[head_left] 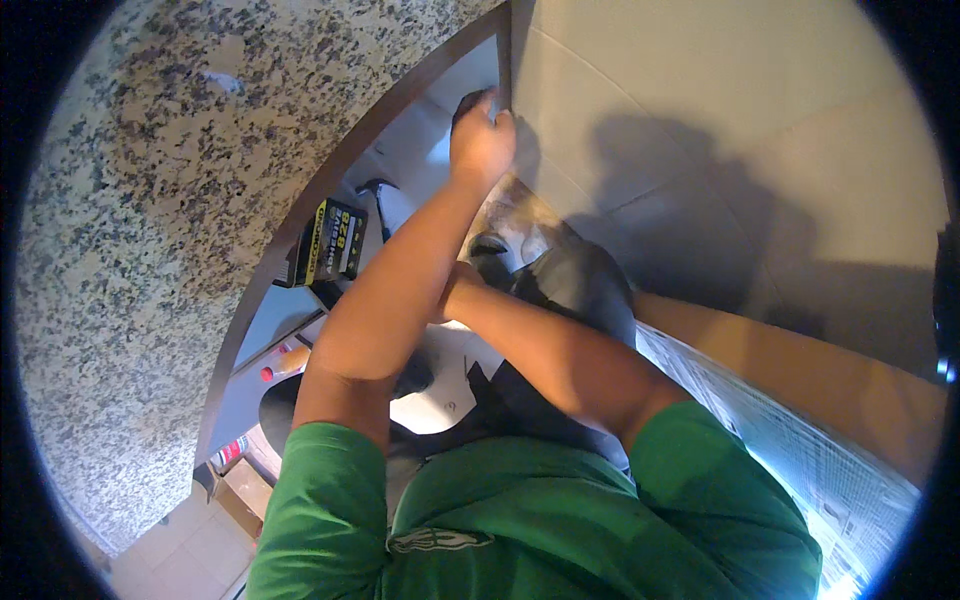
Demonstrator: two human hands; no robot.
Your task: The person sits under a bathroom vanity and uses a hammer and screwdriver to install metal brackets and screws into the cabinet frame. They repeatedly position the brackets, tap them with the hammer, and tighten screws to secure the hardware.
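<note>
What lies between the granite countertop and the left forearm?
In the head view, a yellow and black box lies between the granite countertop and the left forearm, beyond the counter's dark edge.

Speckled grey-black granite counter [150,200], green sleeves [320,500], yellow-and-black box [335,240], dark brown frame [300,210], beige wall [700,100].

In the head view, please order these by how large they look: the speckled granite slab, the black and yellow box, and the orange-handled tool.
1. Speckled granite slab, by far the largest.
2. Black and yellow box.
3. Orange-handled tool, smallest, though partly hidden by the left arm, so its full size is unsure.
</note>
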